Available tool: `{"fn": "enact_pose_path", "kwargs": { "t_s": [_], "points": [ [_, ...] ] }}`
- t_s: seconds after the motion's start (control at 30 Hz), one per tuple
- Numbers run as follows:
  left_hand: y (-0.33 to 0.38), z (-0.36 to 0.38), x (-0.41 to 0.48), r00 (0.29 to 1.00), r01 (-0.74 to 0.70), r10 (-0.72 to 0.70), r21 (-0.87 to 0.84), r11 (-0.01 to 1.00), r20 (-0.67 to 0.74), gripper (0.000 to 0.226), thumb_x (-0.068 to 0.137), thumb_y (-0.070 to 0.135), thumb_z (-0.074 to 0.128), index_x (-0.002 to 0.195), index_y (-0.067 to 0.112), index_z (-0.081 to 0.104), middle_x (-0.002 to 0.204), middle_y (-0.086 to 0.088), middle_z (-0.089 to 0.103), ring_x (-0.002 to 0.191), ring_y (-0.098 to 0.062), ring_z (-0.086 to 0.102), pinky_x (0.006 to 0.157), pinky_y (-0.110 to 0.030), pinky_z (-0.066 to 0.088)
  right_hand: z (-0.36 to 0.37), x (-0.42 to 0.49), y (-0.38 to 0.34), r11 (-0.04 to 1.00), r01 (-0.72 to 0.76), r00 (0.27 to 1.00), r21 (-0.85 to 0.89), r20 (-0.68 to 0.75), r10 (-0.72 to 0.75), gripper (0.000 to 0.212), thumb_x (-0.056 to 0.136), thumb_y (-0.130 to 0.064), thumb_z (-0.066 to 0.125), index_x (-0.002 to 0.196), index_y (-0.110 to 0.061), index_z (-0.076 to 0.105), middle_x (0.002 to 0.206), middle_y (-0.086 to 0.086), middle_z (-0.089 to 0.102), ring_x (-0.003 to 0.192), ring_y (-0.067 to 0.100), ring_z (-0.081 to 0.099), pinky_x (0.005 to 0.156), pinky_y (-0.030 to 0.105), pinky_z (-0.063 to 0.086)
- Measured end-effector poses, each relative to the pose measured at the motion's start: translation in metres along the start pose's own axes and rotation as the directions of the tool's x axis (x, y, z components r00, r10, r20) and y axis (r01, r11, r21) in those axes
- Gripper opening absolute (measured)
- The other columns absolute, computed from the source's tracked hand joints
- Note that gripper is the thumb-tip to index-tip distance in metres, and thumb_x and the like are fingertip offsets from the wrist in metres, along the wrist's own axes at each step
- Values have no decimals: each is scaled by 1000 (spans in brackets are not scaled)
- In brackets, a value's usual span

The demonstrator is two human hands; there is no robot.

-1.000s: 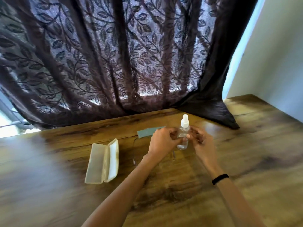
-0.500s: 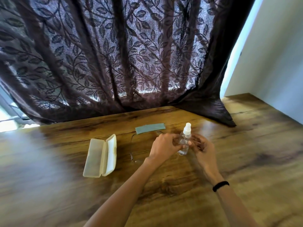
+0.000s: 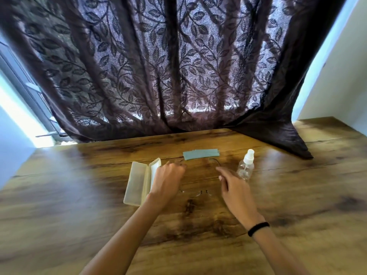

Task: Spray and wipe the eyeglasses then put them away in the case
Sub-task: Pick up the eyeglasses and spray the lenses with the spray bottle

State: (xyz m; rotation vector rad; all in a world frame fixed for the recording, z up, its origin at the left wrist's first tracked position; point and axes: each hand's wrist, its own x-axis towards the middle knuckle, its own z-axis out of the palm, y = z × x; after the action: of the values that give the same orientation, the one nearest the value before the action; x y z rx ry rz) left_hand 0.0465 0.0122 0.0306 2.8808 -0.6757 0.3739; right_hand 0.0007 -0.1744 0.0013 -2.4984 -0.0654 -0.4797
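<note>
- Found the eyeglasses [image 3: 203,192] lying on the wooden table [image 3: 297,205], arms unfolded and pointing away from the person, with lenses so clear as to be barely traceable against the wood.
- Saw the left hand [image 3: 168,179] over the left arm of the eyeglasses, back upward, fingers bent down toward the tip of that arm. Could not tell whether pinching the thin wire or only hovering above it.
- Saw the right hand [image 3: 232,185] at the right side of the eyeglasses, fingers loose and reaching forward near the right arm, holding nothing.
- Placed the spray bottle [image 3: 245,167] upright just right of the eyeglasses, beyond the right hand, apparently ungripped.
- Placed the folded blue-grey cloth [image 3: 201,154] flat just beyond the arm tips of the eyeglasses.
- Placed the case [image 3: 137,183] just left of the eyeglasses, lid swung open, near edge partly hidden by the left hand, with nothing visible inside.
- Judged the step in hand to be the taking up of the eyeglasses, with spraying, wiping and stowing all not yet done.
- Judged the next move to call for a light pinch on the frame rather than on the lenses, a lift clear of the table in one hand, then the bottle taken in the other with its nozzle turned toward a lens.
- Judged care needed with so thin a frame: easy to bend, easy to smear, hard to see.
</note>
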Motion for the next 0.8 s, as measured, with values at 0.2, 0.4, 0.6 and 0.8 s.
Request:
{"fn": "enact_pose_path", "kwargs": {
  "t_s": [0.2,0.4,0.6,0.8],
  "points": [
    [-7,6,-8,996,18,-24,71,997,87,20,93,11,48,103,16,64,102,-5,69,96,-21,63,83,-32,51,10,13,-2,990,-133,990,-44,49,135,20,90,-14,54,108,-16,62,83,-1,67,61,6,59,59,23,54],
    [-12,9,-18,998,20,-20,15,1000,60,19,93,16,47,103,17,64,98,-5,71,92,-19,66,82,-30,50,12,17,3,977,-205,977,-53,51,207,23,92,-14,51,112,-11,61,100,7,69,81,16,65,74,30,55],
    [-21,-4,-23,997,22,-31,-111,994,-76,23,94,21,49,115,18,59,116,-6,67,99,-23,65,79,-36,53,0,20,-5,969,-220,975,113,15,220,24,92,-18,52,112,-11,62,96,3,69,71,7,59,77,29,52],
    [-34,-34,-1,951,-114,81,-93,989,-299,31,75,-3,68,105,8,68,116,-8,67,86,-27,71,54,-37,59,-31,53,-30,856,-249,964,453,34,263,27,93,-34,49,88,-13,65,79,5,71,73,15,68,70,34,57]
  ]
}}
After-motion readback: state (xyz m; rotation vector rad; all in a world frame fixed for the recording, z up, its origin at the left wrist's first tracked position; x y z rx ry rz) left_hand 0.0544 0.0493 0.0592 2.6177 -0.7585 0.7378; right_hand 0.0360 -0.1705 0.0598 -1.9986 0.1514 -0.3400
